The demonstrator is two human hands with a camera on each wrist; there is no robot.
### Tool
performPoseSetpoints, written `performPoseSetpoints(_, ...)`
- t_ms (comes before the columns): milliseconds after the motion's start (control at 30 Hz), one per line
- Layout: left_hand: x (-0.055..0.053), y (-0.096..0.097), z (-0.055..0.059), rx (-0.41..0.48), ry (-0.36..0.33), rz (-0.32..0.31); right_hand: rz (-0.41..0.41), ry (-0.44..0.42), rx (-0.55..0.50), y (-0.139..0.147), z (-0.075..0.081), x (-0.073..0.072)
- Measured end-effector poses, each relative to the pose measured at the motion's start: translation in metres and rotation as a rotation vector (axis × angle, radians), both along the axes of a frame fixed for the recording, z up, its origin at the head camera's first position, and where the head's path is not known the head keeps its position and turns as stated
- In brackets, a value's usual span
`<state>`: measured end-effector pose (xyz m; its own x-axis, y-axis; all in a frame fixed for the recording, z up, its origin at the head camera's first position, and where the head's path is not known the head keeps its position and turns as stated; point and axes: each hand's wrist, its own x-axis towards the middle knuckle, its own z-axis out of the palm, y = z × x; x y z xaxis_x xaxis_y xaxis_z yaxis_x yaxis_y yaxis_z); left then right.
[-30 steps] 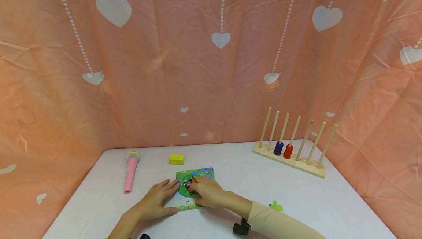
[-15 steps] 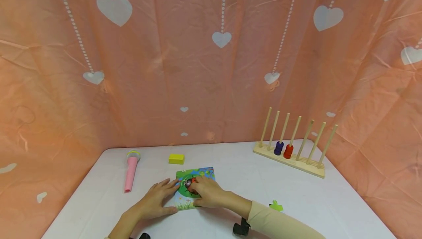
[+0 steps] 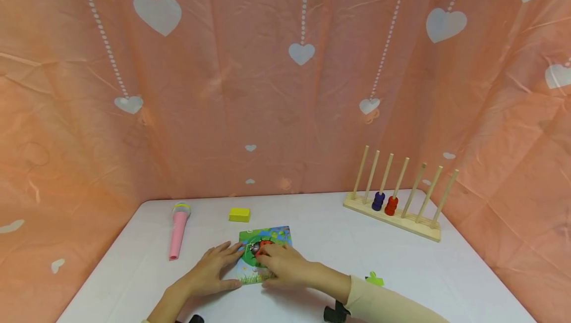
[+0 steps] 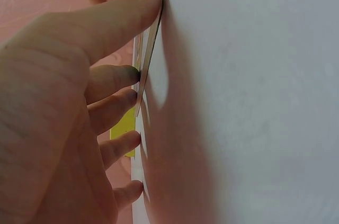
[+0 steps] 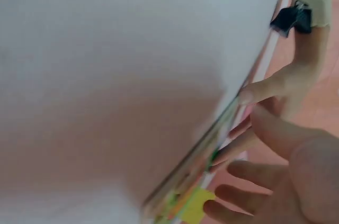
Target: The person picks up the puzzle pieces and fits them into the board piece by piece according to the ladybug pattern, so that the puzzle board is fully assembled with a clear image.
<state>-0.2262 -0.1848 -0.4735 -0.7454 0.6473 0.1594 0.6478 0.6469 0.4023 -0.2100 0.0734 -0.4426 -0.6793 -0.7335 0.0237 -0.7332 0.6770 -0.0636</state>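
Observation:
A thin square picture board (image 3: 250, 274) with a ladybug (image 3: 256, 248) on a green leaf lies flat on the white table. My left hand (image 3: 211, 269) rests at its left edge with fingers spread, thumb by the near corner. In the left wrist view the thumb and a couple of fingertips touch the board's edge (image 4: 147, 65). Over the board's right part, my right hand (image 3: 287, 266) has loosely bent fingers near the ladybug and covers part of the picture. Nothing shows between those fingers (image 5: 249, 173) in the right wrist view.
Behind the board lies a yellow block (image 3: 239, 215). A pink toy microphone (image 3: 178, 234) lies at left. At the back right stands a wooden peg rack (image 3: 392, 218) with purple beads (image 3: 378, 201) and red beads (image 3: 391, 206). A small green piece (image 3: 374, 279) lies beyond the right sleeve.
My right hand has drawn slightly back to the right, uncovering more of the ladybug's red body. The left hand and the board stay in place.

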Motion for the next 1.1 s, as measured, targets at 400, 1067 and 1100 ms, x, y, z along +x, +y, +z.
performPoseSetpoints(400,0.0,0.0,-0.001,0.005,0.022,-0.003,0.083,-0.149,0.193,0.008,0.005,0.033)
performPoseSetpoints(1067,0.0,0.001,-0.001,0.004,0.028,0.002,0.078,-0.18,0.207,0.007,0.001,0.039)
performPoseSetpoints(1100,0.0,0.001,-0.001,0.004,0.029,0.003,0.08,-0.181,0.207,0.007,0.001,0.039)
